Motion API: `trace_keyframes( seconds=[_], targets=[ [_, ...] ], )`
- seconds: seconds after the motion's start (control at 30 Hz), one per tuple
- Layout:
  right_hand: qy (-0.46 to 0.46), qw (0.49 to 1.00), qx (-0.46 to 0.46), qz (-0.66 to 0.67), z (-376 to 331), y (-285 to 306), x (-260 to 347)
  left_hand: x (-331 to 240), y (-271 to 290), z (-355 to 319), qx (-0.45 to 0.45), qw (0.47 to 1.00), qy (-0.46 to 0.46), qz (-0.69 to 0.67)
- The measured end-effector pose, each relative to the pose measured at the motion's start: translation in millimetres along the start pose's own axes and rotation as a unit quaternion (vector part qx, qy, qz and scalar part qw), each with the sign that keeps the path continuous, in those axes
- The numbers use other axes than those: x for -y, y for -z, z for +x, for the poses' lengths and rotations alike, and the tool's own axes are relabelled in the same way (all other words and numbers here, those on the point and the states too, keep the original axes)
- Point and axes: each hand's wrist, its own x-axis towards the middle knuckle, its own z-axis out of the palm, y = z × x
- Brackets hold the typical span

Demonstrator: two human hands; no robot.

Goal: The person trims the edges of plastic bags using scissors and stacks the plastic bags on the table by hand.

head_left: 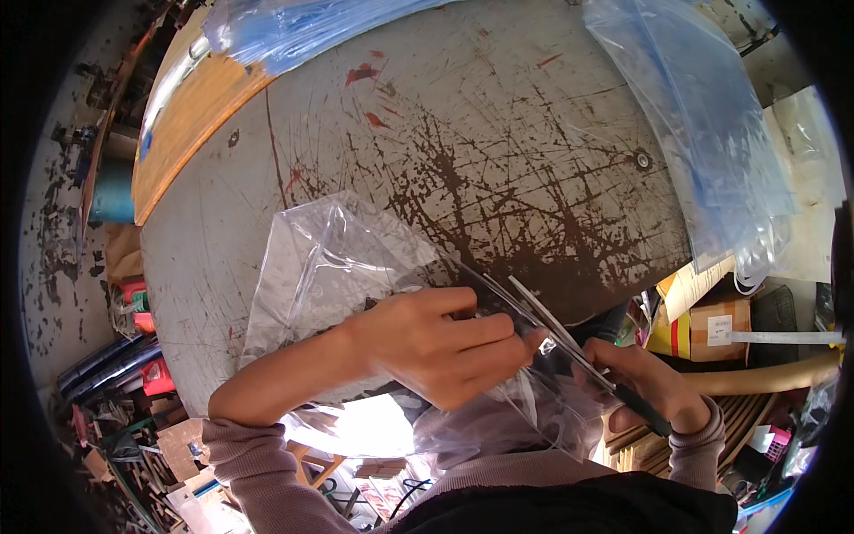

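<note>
A clear plastic sheet [311,258] lies over the near edge of the worn table, with folds and bright glare on it. My left hand [436,343] is closed on the sheet, with thumb and fingers pinching it near the middle. My right hand [636,374] grips a pair of scissors [559,331] with dark handles. Its blades point up and to the left, tips slightly apart, beside my left fingertips and along the sheet's edge. Below my hands the sheet hangs over my lap.
Stacked bluish plastic sheets [703,133] drape over the table's right edge, and more blue plastic [311,31] lies at the far side. An orange-brown wooden board [200,125] rests at the left. A cardboard box [712,329] stands below the table on the right.
</note>
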Motion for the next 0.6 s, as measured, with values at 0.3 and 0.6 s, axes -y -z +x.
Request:
trace_keyframes(
  seconds=[0.3,0.6],
  targets=[
    [0.057,0.994,0.02,-0.093,6.8,1.3,-0.9,-3.8,0.3,-1.0,-0.062,0.998,-0.013,0.02],
    [0.061,0.993,0.017,-0.099,5.3,0.2,0.2,-4.6,-2.7,-1.1,-0.075,0.996,-0.02,0.051]
  ],
)
